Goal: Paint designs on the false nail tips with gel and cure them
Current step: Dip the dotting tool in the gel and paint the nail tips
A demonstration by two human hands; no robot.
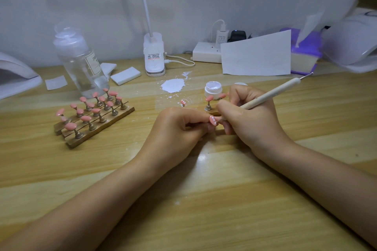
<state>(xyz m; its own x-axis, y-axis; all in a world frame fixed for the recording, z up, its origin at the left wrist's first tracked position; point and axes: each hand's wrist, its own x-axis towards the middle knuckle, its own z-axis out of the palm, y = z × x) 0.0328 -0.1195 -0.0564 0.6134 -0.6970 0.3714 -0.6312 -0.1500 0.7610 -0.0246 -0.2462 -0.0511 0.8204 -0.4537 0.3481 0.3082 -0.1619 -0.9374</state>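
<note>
My right hand [247,116] grips a dotting pen [271,93], its lower end at a pink nail tip [212,120] that my left hand [175,128] pinches between curled fingers. The tip carries white dots. Both hands rest on the wooden table [204,199], nearly touching each other at the centre.

Just beyond my right hand stands an open jar [213,89] of white gel, and beside it a pink tip on a stand [209,103]. To the left of that, another dotted tip [183,102] sits just past my left knuckles. A white smear [173,85] spreads on the table behind these, with flecks around it.

Farther left, a wooden rack [98,126] holds rows of plain pink tips [85,118] on small metal stands. Behind the rack leans a clear bottle [79,61], with white pads [125,75] next to it. A curing lamp [16,75] shows at the left edge, another [353,45] at the right.

Along the wall stand a clip lamp [154,55] with a white neck, a power strip [207,52] with plugs in it, a sheet of paper [257,55] and a purple tissue box [306,55].
</note>
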